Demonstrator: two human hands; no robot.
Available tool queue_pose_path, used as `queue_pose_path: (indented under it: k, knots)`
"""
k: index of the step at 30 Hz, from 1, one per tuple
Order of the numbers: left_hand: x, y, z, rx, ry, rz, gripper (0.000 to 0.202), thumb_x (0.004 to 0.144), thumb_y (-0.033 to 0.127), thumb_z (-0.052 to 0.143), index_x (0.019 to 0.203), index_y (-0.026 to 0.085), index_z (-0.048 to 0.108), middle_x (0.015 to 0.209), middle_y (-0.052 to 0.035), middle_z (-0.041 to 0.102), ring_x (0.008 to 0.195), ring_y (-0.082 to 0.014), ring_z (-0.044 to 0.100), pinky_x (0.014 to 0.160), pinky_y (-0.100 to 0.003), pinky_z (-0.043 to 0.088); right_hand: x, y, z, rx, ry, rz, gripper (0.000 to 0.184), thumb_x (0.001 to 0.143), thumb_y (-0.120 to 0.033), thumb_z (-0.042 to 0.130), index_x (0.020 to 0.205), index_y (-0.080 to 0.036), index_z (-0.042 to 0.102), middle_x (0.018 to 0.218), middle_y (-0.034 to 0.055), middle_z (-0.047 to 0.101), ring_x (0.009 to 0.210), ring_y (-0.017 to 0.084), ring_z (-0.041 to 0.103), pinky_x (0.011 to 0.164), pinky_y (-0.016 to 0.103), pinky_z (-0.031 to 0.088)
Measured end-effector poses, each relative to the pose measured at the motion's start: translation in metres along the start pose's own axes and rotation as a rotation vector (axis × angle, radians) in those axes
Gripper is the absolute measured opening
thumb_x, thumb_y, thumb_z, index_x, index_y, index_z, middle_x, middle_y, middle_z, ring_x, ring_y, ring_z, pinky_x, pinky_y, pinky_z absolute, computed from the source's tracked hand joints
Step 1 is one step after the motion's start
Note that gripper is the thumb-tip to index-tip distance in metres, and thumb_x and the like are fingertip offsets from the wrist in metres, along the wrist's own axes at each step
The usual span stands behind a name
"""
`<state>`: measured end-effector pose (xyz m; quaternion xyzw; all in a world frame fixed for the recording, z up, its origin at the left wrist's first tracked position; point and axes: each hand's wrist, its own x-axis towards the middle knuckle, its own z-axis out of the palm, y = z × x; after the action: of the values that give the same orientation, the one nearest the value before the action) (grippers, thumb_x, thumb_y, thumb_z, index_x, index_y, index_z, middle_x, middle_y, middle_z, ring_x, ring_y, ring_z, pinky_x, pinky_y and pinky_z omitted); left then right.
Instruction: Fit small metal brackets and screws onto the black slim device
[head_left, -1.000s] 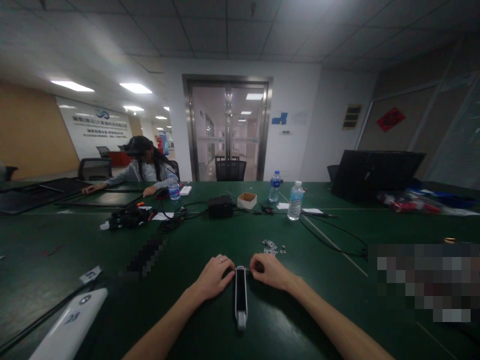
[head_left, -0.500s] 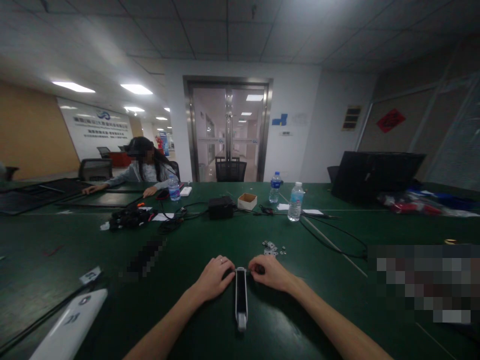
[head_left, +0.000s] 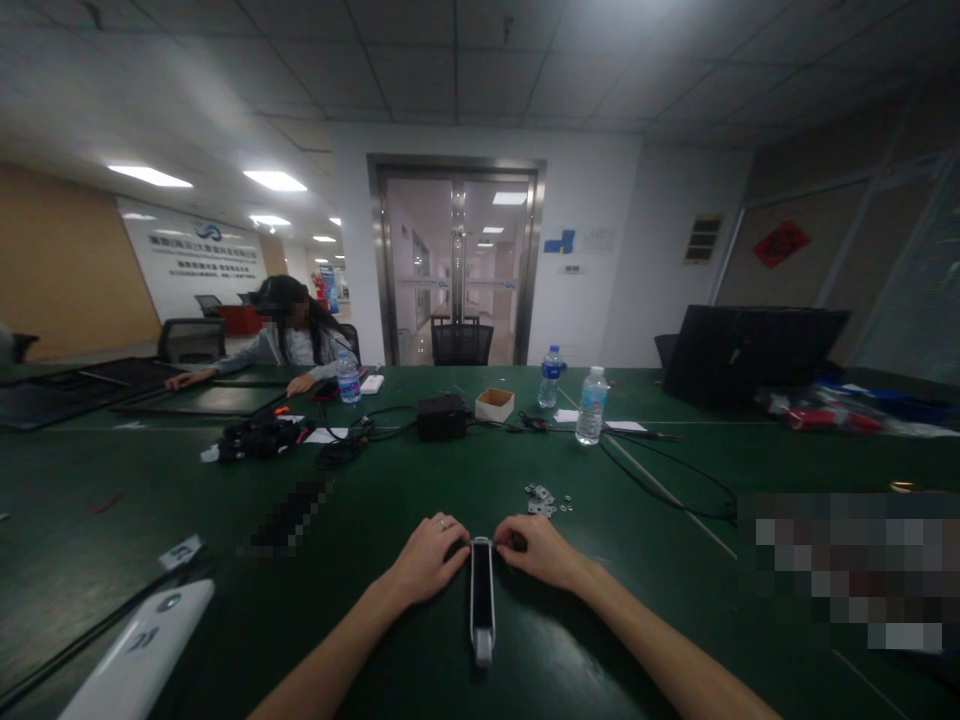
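Observation:
A long, narrow object with a white frame and a dark middle (head_left: 482,590) lies on the green table, its pale grey near end toward me. At its far left corner, the curled fingertips and thumb of my left hand (head_left: 430,555) rest on the edge. My right hand (head_left: 544,550) is at the far right corner with thumb and fingers pinched together. Whether something small sits between those fingertips is hidden. Just beyond my right hand lies a loose group of small metal plates and nuts (head_left: 540,500).
Farther back stand a small open box (head_left: 495,405), a black power adapter (head_left: 442,417) with cables, and water bottles (head_left: 592,405). A white device (head_left: 142,650) lies at the near left. Across the table sits another person (head_left: 296,335). A black monitor (head_left: 754,355) stands at the right.
My right hand has shifted slightly left, and its fingertips are now against the narrow object's far end. The left hand and the object have hardly moved.

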<state>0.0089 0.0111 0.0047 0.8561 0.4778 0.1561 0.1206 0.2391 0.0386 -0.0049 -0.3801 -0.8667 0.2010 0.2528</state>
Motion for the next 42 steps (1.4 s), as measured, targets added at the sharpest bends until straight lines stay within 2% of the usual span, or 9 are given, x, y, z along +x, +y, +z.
queue_pose_path:
  k: [4,8,13,16,22,28,33,38,42]
  knots:
    - [0.000,0.001,-0.001,-0.006,-0.003,-0.006,0.022,0.093,0.032,0.045,0.104,0.022,0.061,0.107,-0.0042,0.059,0.099,-0.0204,0.052,0.085,-0.034,0.043,-0.001,-0.002,0.001,-0.036,0.011,-0.026,0.013,0.083,-0.023,0.057,0.090,-0.018,0.066,0.081,0.0022,0.066,0.072,0.014,0.060,0.069,0.024,0.046]
    - [0.000,0.002,-0.002,0.000,-0.005,-0.003,0.021,0.093,0.031,0.045,0.104,0.021,0.060,0.108,-0.0038,0.059,0.100,-0.0200,0.052,0.086,-0.034,0.043,0.000,0.006,-0.004,-0.128,0.083,-0.054,0.020,0.086,-0.029,0.055,0.099,-0.017,0.063,0.098,0.0071,0.065,0.093,0.018,0.058,0.086,0.031,0.045]
    - [0.000,0.003,-0.003,0.011,-0.001,0.005,0.022,0.094,0.030,0.044,0.104,0.021,0.061,0.108,-0.0044,0.060,0.100,-0.0201,0.052,0.088,-0.035,0.043,-0.002,0.033,-0.018,-0.381,0.169,0.141,0.024,0.089,-0.036,0.050,0.101,-0.019,0.064,0.124,0.0117,0.054,0.118,0.026,0.045,0.096,0.042,0.038]
    - [-0.001,0.004,-0.004,-0.002,-0.004,0.007,0.022,0.093,0.030,0.044,0.104,0.021,0.061,0.108,-0.0043,0.060,0.100,-0.0198,0.052,0.088,-0.035,0.043,-0.003,0.050,-0.023,-0.432,0.137,0.237,0.027,0.091,-0.037,0.046,0.101,-0.020,0.065,0.121,0.0111,0.056,0.113,0.026,0.048,0.091,0.040,0.040]
    - [-0.002,0.005,-0.006,-0.008,-0.018,-0.010,0.022,0.094,0.031,0.044,0.105,0.022,0.061,0.109,-0.0034,0.059,0.100,-0.0194,0.053,0.089,-0.035,0.043,-0.001,0.063,-0.024,-0.397,0.119,0.242,0.028,0.091,-0.033,0.042,0.100,-0.018,0.064,0.110,0.0101,0.063,0.101,0.023,0.055,0.086,0.034,0.041]
    - [-0.002,0.002,-0.003,0.001,-0.020,-0.016,0.022,0.094,0.031,0.044,0.106,0.022,0.060,0.110,-0.0037,0.059,0.102,-0.0197,0.052,0.089,-0.035,0.042,0.001,0.066,-0.033,-0.385,0.230,0.242,0.029,0.091,-0.030,0.042,0.101,-0.016,0.065,0.109,0.0096,0.064,0.103,0.021,0.056,0.090,0.032,0.040]
    - [-0.002,0.003,-0.004,-0.014,-0.019,-0.019,0.021,0.093,0.031,0.045,0.106,0.022,0.060,0.110,-0.0031,0.059,0.101,-0.0193,0.052,0.088,-0.034,0.043,-0.003,0.078,-0.048,-0.487,0.335,0.366,0.033,0.089,-0.026,0.043,0.111,-0.011,0.063,0.117,0.0140,0.061,0.109,0.024,0.054,0.093,0.032,0.039]
    - [-0.003,0.005,-0.006,-0.022,-0.027,-0.036,0.022,0.093,0.030,0.045,0.106,0.022,0.061,0.111,-0.0033,0.058,0.102,-0.0196,0.052,0.088,-0.034,0.043,-0.010,0.092,-0.050,-0.558,0.257,0.496,0.030,0.088,-0.027,0.046,0.104,-0.013,0.066,0.110,0.0145,0.063,0.106,0.027,0.053,0.087,0.035,0.041]
    - [-0.001,0.003,-0.003,-0.017,-0.015,-0.028,0.022,0.093,0.030,0.046,0.106,0.022,0.061,0.110,-0.0034,0.059,0.101,-0.0195,0.052,0.087,-0.034,0.043,-0.010,0.091,-0.042,-0.560,0.272,0.458,0.029,0.089,-0.033,0.048,0.101,-0.015,0.067,0.113,0.0144,0.061,0.107,0.028,0.050,0.086,0.038,0.040]
